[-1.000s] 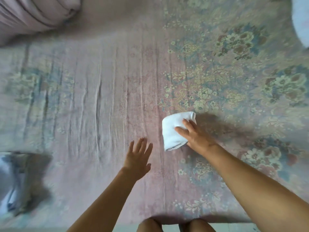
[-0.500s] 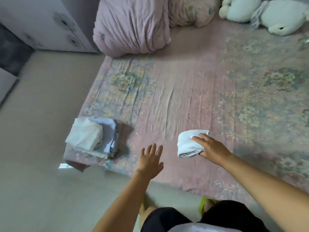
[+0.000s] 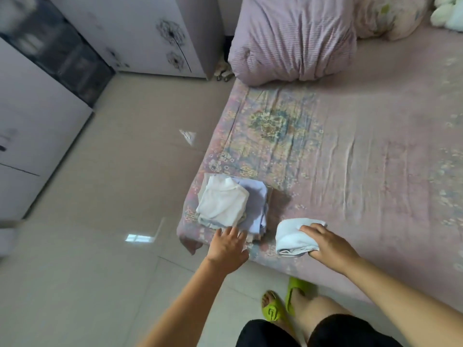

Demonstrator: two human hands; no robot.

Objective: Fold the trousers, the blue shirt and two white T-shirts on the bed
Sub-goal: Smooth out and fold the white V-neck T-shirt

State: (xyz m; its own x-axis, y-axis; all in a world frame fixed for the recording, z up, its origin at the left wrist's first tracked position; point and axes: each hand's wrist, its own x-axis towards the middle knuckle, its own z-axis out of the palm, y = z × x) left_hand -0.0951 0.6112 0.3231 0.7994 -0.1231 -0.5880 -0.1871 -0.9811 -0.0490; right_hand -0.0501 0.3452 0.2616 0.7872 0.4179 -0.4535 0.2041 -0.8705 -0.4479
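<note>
I count two white T-shirts. One, a tight folded bundle point(image 3: 292, 237), sits on the bed point(image 3: 375, 171), pinched in my right grip point(image 3: 325, 242). The other point(image 3: 221, 202) tops the blue shirt point(image 3: 258, 204), just ahead of my spread left grip point(image 3: 226, 249).

Soft white cloth T-shirt point(image 3: 292, 237), folded and matt, at the near edge of a bed sheet point(image 3: 363, 159) of wrinkled, faded floral cloth. Folded pale blue shirt point(image 3: 255, 204), smooth cloth. Ribbed pink quilt point(image 3: 293, 38). Glossy tile floor point(image 3: 100, 221). Rubbery green slippers point(image 3: 280, 306).
</note>
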